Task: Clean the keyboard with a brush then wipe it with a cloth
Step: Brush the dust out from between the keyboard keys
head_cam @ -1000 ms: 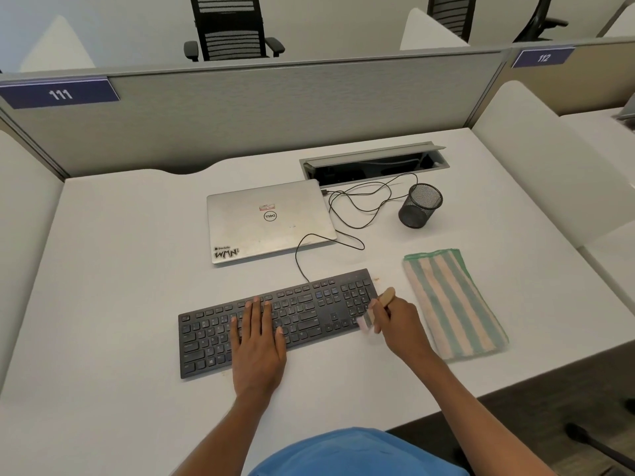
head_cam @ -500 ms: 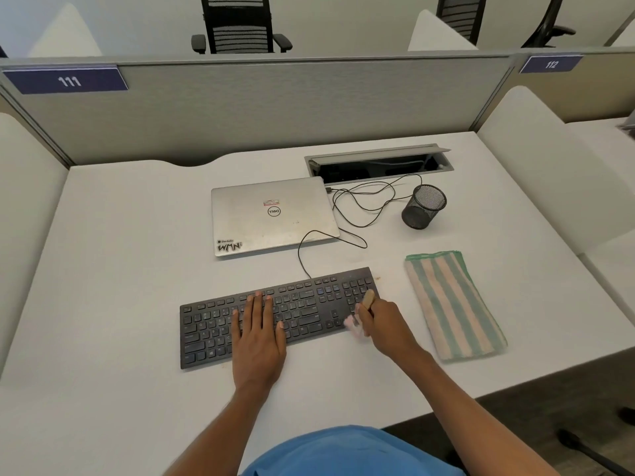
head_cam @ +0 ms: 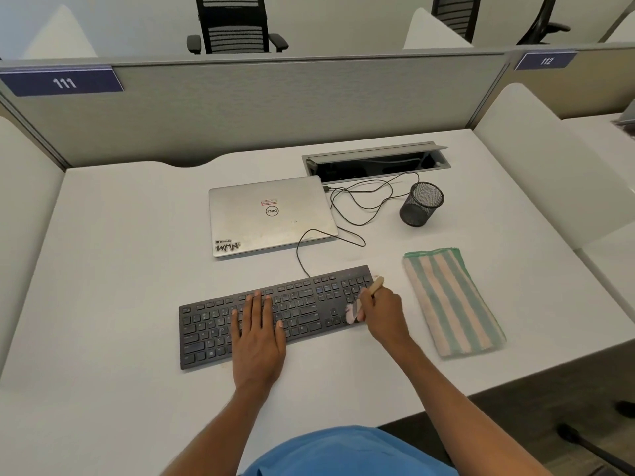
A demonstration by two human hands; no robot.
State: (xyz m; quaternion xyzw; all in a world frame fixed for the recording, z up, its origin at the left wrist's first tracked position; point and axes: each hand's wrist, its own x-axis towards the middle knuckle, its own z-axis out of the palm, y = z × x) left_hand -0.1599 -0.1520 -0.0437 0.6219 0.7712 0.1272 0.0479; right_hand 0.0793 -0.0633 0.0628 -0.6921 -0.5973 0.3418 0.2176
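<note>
A black keyboard (head_cam: 309, 304) lies on the white desk (head_cam: 120, 269), slightly slanted. My left hand (head_cam: 257, 334) rests flat on its middle keys with the fingers straight. My right hand (head_cam: 381, 314) grips a small brush (head_cam: 354, 312) with a wooden handle. Its pale bristles touch the keys at the keyboard's right end. A folded cloth (head_cam: 453, 300) with green and peach stripes lies on the desk just right of the keyboard, untouched.
A shut silver laptop (head_cam: 271, 214) lies behind the keyboard, with loose black cables (head_cam: 360, 201) running to an open cable hatch (head_cam: 374, 163). A black mesh pen cup (head_cam: 421, 204) stands at the back right. Grey partitions (head_cam: 275, 104) wall the desk.
My right hand has swept the brush a little left and back across the right-end keys. My left hand has stayed on the keyboard.
</note>
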